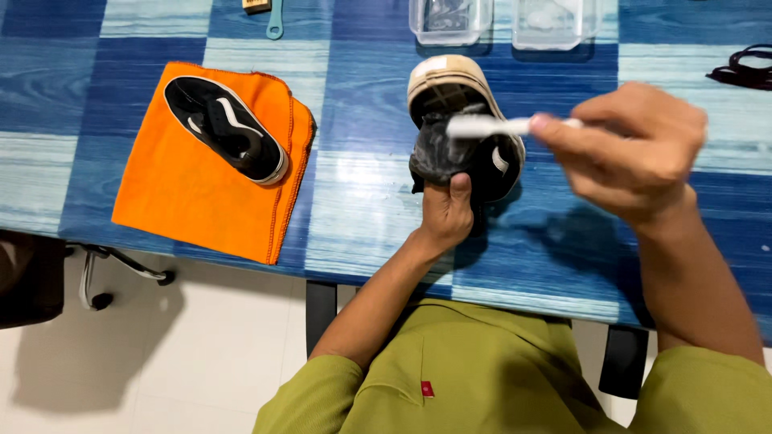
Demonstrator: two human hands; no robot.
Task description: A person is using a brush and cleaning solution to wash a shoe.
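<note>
My left hand (447, 210) grips a black sneaker (458, 128) near its heel and holds it tilted so its tan sole faces up over the blue table. My right hand (631, 149) holds a white brush (486, 125) by its handle, with the brush head resting against the dark upper of that shoe. A second black sneaker with a white stripe (227, 128) lies on its side on an orange cloth (193, 201) at the left.
Two clear plastic containers (450, 20) (555, 22) stand at the table's far edge. A small teal-handled tool (275, 20) lies at the back left, dark laces (744, 68) at the right. A chair base (96, 281) stands on the white floor at left.
</note>
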